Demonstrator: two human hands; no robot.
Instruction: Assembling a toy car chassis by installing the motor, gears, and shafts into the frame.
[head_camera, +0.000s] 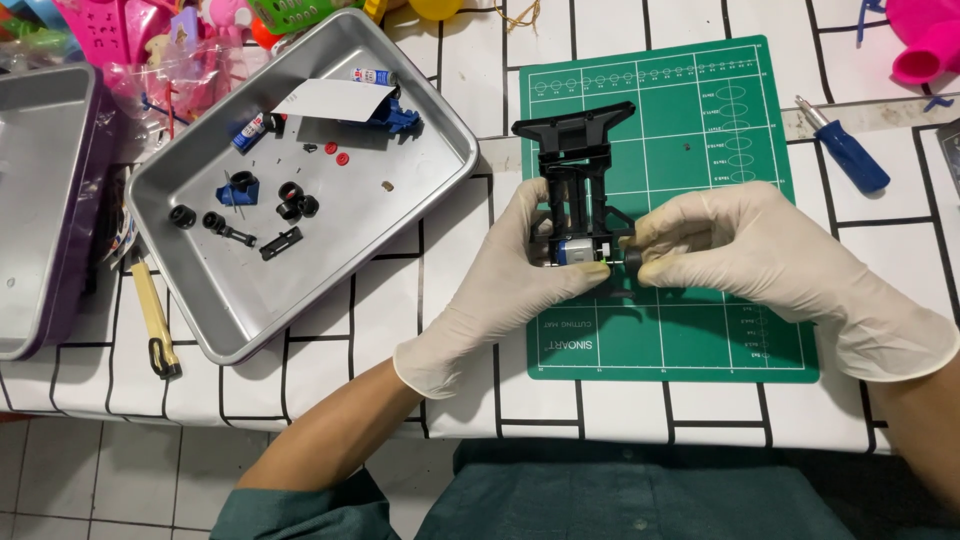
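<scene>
**Both hands on the black chassis**

Your left hand (505, 285) grips the black plastic frame (575, 175) from the side, over the green cutting mat (700, 330). Your right hand (760, 255) pinches the small silver motor (578, 254) at the frame's near end. Steel tray (390, 215) with loose black and blue parts sits left; blue screwdriver (845, 148) right.

left hand (510, 275): gloved, gripping black toy chassis (575, 170) over green cutting mat (690, 330) | right hand (745, 245): gloved, fingertips pinching at small silver motor (577, 253) in chassis | metal tray (400, 215) of small parts left | blue screwdriver (845, 150) right
</scene>
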